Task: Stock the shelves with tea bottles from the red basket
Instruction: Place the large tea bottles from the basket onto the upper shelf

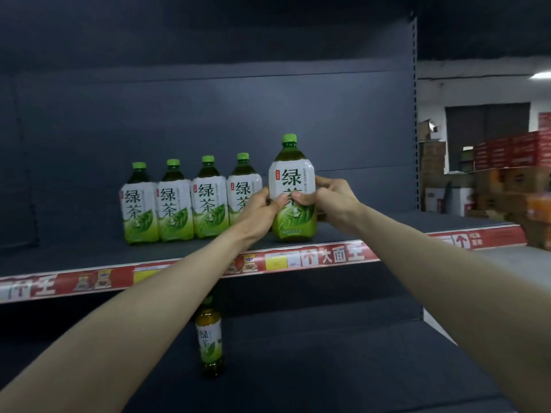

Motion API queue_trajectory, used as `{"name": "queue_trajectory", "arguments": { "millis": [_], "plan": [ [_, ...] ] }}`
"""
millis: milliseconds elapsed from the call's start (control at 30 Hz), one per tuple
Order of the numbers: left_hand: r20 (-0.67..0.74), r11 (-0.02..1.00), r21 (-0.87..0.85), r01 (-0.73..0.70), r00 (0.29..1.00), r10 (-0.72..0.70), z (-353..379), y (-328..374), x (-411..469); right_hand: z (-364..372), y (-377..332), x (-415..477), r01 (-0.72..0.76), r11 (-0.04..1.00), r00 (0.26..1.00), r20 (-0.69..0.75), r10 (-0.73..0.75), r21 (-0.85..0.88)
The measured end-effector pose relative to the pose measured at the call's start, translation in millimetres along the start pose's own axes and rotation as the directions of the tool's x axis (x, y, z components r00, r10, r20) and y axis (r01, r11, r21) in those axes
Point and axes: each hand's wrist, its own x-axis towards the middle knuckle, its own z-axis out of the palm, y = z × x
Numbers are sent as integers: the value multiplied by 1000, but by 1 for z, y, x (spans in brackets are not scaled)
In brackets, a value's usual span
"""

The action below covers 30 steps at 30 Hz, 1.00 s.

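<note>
Two bare forearms are reaching in from the near edge, over a dark lower shelf. On it a small amber-and-green plastic tea bottle is standing upright and alone, its top partly hidden by the left forearm. Above it a red printed price strip is running along the front edge of the dark middle shelf. Just beyond that edge the left grip and the right grip are both grasping a large green-capped plastic tea bottle with a white and green label. The fingers are curling round its sides and the thumbs are pressing on the front of the label. The bottle is standing upright near the shelf's front, its base down at the shelf surface, though I cannot tell whether it is resting there. Farther back and to its left a row of four matching tea bottles is standing side by side, the rightmost partly hidden behind the left grip. Behind them a dark blue-grey back panel is rising. At the far right, stacked red cartons and brown cardboard boxes are sitting.
</note>
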Motion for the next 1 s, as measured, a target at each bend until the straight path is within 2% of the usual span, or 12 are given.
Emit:
{"name": "queue_trajectory", "arguments": {
  "millis": [133, 367, 433, 467, 533, 567, 800, 900, 1000],
  "plan": [
    [26, 1000, -10, 12, 1000, -12, 8, -10, 8, -3, 12, 9, 0, 1000, 1000, -25, 1, 22],
    [36, 976, -210, 60, 998, -54, 13, -23, 14, -7, 23, 20, -23, 997, 1000, 1, 23, 75],
    [-22, 983, -168, 76, 997, -80, 10, -27, 14, -3, 22, 18, -37, 998, 999, -33, 35, -48],
    [-56, 986, -140, 87, 994, -95, 8, -28, 14, -1, 22, 16, -47, 979, 995, -99, 27, -200],
    [-82, 988, -109, 105, 990, -115, 6, -29, 15, 0, 20, 8, -67, 870, 971, -232, -55, -488],
    [-77, 988, -106, 109, 990, -117, 6, -29, 15, 2, 20, 4, -65, 836, 963, -255, -91, -545],
    [-173, 988, 49, 147, 975, -137, 10, -37, 20, 10, 29, 4, -93, 772, 958, -267, -102, -629],
    [-134, 980, 101, 169, 979, -155, 11, -35, 18, 16, 32, 13, -110, 766, 956, -279, -94, -634],
    [-71, 978, 83, 192, 980, -186, 11, -32, 18, 23, 35, 21, -130, 768, 950, -300, -84, -627]
  ]
}}
